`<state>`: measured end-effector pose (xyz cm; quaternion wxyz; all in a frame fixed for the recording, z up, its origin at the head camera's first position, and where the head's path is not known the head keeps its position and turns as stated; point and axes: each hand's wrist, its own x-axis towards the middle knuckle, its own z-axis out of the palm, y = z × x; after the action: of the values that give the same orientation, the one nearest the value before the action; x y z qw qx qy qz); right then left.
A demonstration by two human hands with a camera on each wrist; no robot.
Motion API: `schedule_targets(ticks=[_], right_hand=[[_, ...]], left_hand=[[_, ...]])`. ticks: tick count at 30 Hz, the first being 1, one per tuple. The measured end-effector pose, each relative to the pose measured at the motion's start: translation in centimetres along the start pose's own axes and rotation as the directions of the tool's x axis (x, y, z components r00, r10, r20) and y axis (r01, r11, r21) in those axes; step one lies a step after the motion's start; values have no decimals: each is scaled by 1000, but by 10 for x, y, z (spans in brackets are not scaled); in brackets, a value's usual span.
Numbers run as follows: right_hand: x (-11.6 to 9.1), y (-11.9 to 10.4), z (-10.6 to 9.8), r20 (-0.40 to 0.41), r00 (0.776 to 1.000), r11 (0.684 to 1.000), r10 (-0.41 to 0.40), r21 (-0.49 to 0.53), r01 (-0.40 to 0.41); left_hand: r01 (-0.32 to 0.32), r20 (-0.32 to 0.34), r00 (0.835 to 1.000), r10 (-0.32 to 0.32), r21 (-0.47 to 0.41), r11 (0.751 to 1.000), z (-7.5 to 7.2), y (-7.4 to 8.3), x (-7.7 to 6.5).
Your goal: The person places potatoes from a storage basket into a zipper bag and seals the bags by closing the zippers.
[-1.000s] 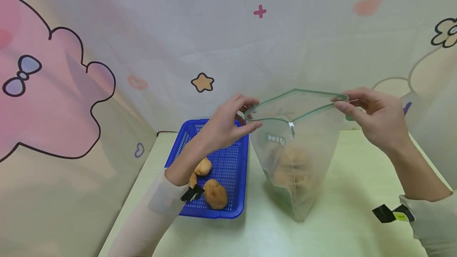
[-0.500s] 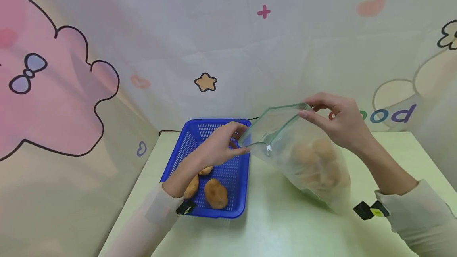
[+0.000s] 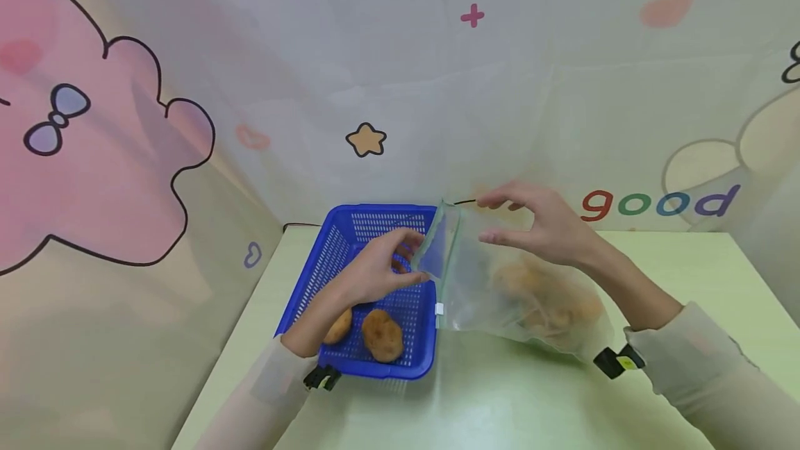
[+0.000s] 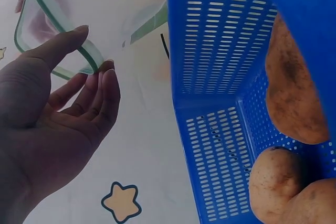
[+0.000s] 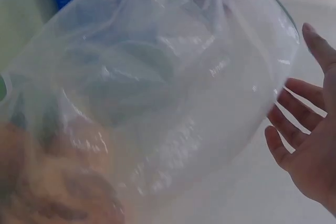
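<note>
The person's left hand has its thumb and curled fingers about the green edge of the frosted bag, pinching the lip on the side nearest the blue basket. That hold seems to be what props the mouth up and apart, since the rest of the bag slumps to the right on the pale table. Tan lumps fill the bag's far-right end, blurred by the film, and I'd judge their weight keeps that end down and gives the left hand something to pull against. The right hand grips nothing: its thumb and fingers are spread above the bag, close to the film, though I can't tell whether any fingertip touches it. The white slider sits toward the near end of the mouth, presumably leaving the stretch beyond it unsealed. In the basket, just left of the bag, a brown potato lies near others, the basket's wall probably stopping them from rolling off.
</note>
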<state>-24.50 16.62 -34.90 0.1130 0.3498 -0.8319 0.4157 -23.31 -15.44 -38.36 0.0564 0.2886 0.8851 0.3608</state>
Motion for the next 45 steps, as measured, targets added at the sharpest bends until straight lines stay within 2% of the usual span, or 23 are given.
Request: schedule_targets(ticks=[5, 14, 21, 28, 33, 38, 40, 45], right_hand=[[5, -7, 16, 35, 999, 999, -4, -35, 5], [12, -11, 26, -32, 994, 993, -105, -66, 103], [6, -10, 26, -116, 984, 989, -137, -70, 130], [8, -10, 30, -139, 980, 989, -142, -51, 136], [9, -8, 31, -155, 975, 987, -158, -29, 156], [9, -9, 38, -167, 973, 987, -162, -22, 161], [9, -9, 40, -170, 972, 987, -160, -29, 157], [8, -8, 42, -168, 975, 989, -145, -32, 141]], left_hand=[[-4, 0, 1000, 4, -8, 1000, 0, -1, -1], [-7, 14, 1000, 7, -36, 999, 0, -1, -4], [50, -10, 999, -50, -30, 998, 4, -19, -15], [66, -15, 998, -67, -34, 997, 5, -37, -23], [110, 54, 992, -110, 7, 994, 4, -50, -36], [127, 140, 983, -121, -33, 991, 4, -63, -53], [145, 184, 974, -136, -38, 989, 4, -64, -58], [124, 277, 949, -147, 98, 987, 5, -65, -66]])
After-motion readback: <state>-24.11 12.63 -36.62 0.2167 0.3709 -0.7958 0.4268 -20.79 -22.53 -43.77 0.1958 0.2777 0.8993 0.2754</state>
